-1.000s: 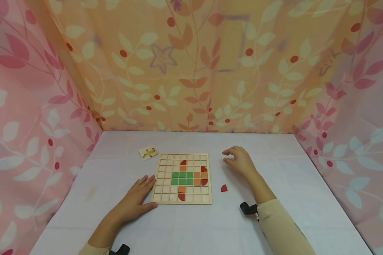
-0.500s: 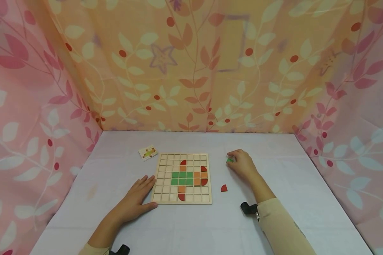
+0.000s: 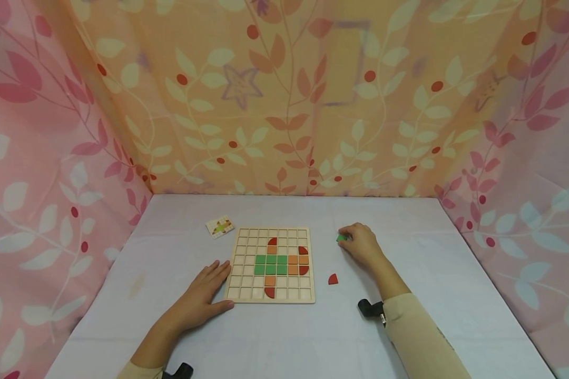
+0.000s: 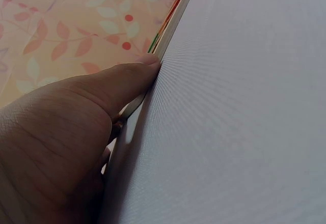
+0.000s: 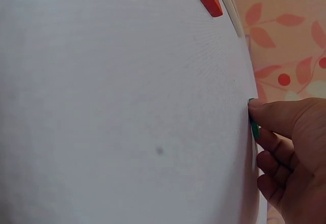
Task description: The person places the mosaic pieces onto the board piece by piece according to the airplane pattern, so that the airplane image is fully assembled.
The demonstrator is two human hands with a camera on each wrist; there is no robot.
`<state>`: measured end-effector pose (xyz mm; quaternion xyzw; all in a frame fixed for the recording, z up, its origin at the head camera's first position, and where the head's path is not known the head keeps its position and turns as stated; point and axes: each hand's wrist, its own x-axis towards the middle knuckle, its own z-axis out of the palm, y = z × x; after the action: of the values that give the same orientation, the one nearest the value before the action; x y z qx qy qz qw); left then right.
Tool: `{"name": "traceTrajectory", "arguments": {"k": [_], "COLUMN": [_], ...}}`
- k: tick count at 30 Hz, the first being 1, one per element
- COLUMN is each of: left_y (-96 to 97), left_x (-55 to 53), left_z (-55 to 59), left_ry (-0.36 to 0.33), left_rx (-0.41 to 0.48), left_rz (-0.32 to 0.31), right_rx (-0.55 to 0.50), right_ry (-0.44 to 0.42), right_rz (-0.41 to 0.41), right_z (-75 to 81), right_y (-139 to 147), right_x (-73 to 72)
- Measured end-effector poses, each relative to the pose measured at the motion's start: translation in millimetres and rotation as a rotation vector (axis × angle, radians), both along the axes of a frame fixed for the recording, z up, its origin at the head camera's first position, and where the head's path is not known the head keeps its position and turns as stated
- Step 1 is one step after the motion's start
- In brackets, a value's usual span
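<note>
A wooden grid board [image 3: 246, 291] lies flat mid-table, with green squares [image 3: 271, 265], orange squares [image 3: 293, 265] and red quarter-circle pieces [image 3: 270, 292] in its cells. My left hand [image 3: 201, 297] rests at its near left corner, fingertips at the left edge and thumb at the front edge. The left wrist view shows the thumb [image 4: 127, 81] touching the rim. To the board's right, my right hand [image 3: 362, 245] pinches a small green piece [image 3: 342, 238] between thumb and fingers. In the right wrist view that green piece [image 5: 254, 126] is at the tabletop, largely covered by the fingers.
A loose red quarter-circle piece [image 3: 333, 279] lies between the board and my right forearm. Behind the board's left corner is a small pattern card [image 3: 220, 227]. Patterned cloth [image 3: 284, 105] walls the white table [image 3: 289, 342] at the back and sides.
My right hand has shifted slightly right and closed its fingertips on the green piece, which was not visible one second ago. The left hand and board have stayed in place.
</note>
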<state>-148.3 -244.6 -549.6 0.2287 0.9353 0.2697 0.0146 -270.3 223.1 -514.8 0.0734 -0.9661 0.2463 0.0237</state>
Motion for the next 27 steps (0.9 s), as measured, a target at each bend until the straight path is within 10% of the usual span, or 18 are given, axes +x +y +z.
{"name": "traceTrajectory", "arguments": {"k": [27], "left_y": [1.0], "left_x": [-0.3], "left_z": [1.0], "left_ry": [-0.024], "left_rx": [0.005], "left_rz": [0.013], "right_rx": [-0.065], "right_ry": [0.029], "right_rz": [0.013], "right_z": [16.7], "right_y": [-20.9], "right_x": [8.3]}}
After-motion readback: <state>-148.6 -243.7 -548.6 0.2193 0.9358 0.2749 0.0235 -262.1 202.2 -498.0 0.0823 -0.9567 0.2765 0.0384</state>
